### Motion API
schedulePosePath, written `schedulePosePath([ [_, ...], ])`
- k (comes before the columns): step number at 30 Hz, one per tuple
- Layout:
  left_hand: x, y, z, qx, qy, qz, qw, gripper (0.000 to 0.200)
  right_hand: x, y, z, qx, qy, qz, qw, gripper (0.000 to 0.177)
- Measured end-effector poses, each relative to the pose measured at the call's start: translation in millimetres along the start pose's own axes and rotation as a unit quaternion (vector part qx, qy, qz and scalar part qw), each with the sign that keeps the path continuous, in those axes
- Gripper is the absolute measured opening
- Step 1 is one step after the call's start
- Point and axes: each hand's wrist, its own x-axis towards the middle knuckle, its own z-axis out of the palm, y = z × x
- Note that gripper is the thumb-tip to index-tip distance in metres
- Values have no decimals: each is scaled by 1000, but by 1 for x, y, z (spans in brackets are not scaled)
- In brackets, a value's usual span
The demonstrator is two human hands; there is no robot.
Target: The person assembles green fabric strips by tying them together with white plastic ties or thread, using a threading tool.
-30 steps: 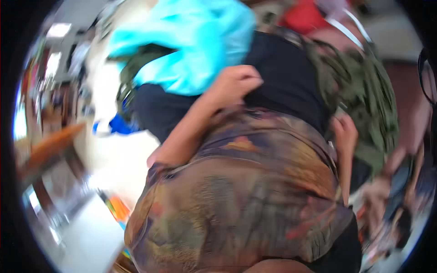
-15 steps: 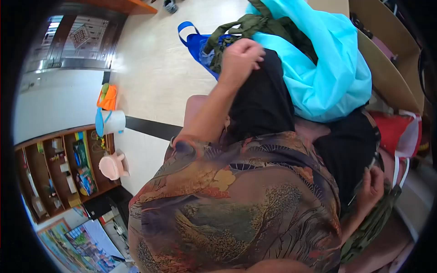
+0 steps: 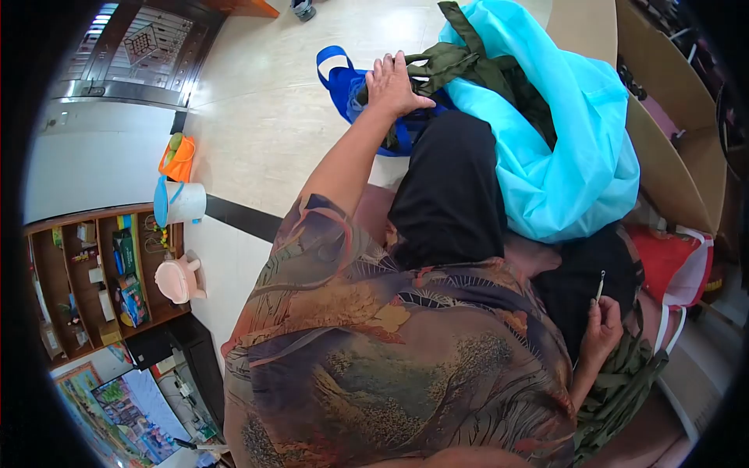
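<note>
My left hand (image 3: 392, 87) is spread, with its fingers apart, over the blue bag (image 3: 341, 92) and beside the dark green straps (image 3: 449, 64). A bright turquoise cloth (image 3: 573, 140) lies to the right of it, partly around the green fabric, against my black-clothed knee (image 3: 449, 187). At the lower right my right hand (image 3: 601, 321) pinches a thin metal tool (image 3: 601, 286) that points up and ends in a small hook-like tip. A bundle of dark green straps (image 3: 624, 390) hangs just below that hand.
A cardboard box (image 3: 675, 117) stands at the upper right, above a red and white bag (image 3: 672, 261). On the left are a white bucket (image 3: 186, 203), an orange bag (image 3: 178, 158), a pink stool (image 3: 178, 281) and a wooden shelf (image 3: 105, 285).
My left hand has opened and moved up and left, off the black knee. My right hand has shifted left, and the metal tool now shows clearly upright.
</note>
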Motion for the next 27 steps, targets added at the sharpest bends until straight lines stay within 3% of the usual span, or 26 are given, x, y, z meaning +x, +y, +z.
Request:
schedulePosePath([
  [3,36,10,15,9,-126,-26,992,120,-2,8,0,-19,17,-23,999,7],
  [4,42,13,13,6,-137,-63,989,90,-1,7,1,-18,20,-23,999,7],
  [6,68,9,13,11,-185,-58,981,58,7,8,5,-6,27,-25,999,7],
  [7,76,10,12,14,-209,-56,976,44,11,8,8,-1,31,-25,999,7],
  [9,80,20,-8,-1,-152,-28,988,32,16,7,11,16,34,-18,999,7],
  [11,90,19,-20,-42,-73,36,996,29,17,8,15,24,37,-16,999,7],
  [13,102,26,-40,-71,-115,59,989,28,20,10,19,21,47,-24,998,7],
  [15,97,46,-58,4,-54,163,985,26,20,8,21,32,49,-19,998,7],
  [18,90,96,-66,142,-127,220,957,24,20,12,24,24,63,-28,997,7],
  [19,99,106,-37,138,-116,253,951,22,20,13,24,16,68,-34,997,8],
  [23,71,185,-4,-19,-180,224,958,24,20,12,23,10,73,-41,996,8],
  [26,65,240,20,-132,-229,316,911,31,19,14,24,14,62,-41,997,8],
  [27,54,242,-1,-223,-231,384,866,37,17,17,24,21,58,-37,997,8],
])
